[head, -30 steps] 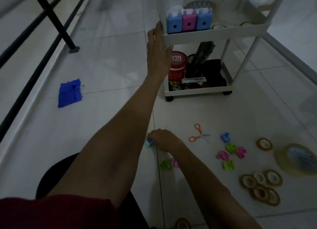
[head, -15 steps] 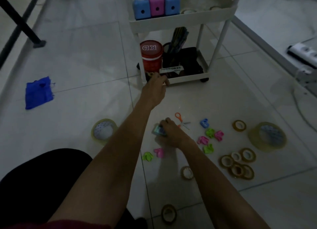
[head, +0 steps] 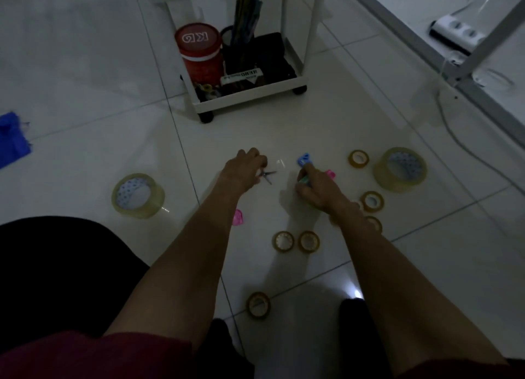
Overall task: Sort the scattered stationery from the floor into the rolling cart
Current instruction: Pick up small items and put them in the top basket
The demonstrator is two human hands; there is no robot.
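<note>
The floor point(head: 284, 128) is smooth, glossy white tile that mirrors light. At 12 o'clock the rolling cart point(head: 250, 93) looks like matt white plastic, and its red canister point(head: 200, 57) is smooth with a slight sheen. The large tape roll point(head: 137, 195) at 9 o'clock is shiny translucent film. The scissors point(head: 268, 175) show bare metal blades. The blue clip point(head: 304, 159) and small green piece point(head: 304, 180) look like smooth plastic. At the 9 o'clock edge, the blue cloth point(head: 12, 139) is matt and frayed.

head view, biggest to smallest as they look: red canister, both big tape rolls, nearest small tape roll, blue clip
1. red canister, narrowly
2. left big tape roll, right big tape roll: alike, unranked
3. small tape roll
4. blue clip
</note>
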